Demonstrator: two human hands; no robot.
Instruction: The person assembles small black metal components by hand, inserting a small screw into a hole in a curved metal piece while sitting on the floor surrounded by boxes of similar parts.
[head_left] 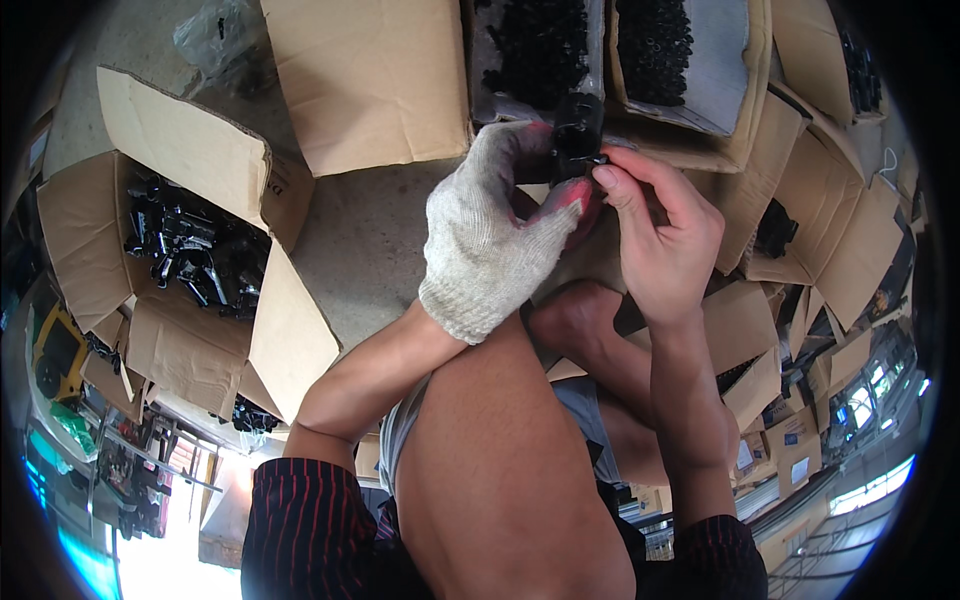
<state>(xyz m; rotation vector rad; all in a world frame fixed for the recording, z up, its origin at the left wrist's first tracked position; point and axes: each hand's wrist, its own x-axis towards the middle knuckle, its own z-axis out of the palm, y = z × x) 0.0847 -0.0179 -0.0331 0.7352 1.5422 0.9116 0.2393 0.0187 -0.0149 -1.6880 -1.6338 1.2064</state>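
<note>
My left hand (490, 220), in a pale knitted glove stained dark and red at the fingertips, is closed around a black plastic part (578, 125) with a rounded upper end. My bare right hand (665, 220) pinches a small black piece (592, 160) between thumb and forefinger, right against the side of that part. Whether the two pieces are joined cannot be made out. Just beyond my hands, an open box holds many small black pieces (540, 50). Beside it on the right, a second lined box holds more small black pieces (655, 50).
On the left stands an open cardboard box (85, 220) filled with glossy black parts (190, 240). Its raised flap (185, 140) reaches toward the middle. Further open cartons (820, 220) crowd the right side. A clear plastic bag (215, 40) lies on the concrete floor (360, 230) at far left.
</note>
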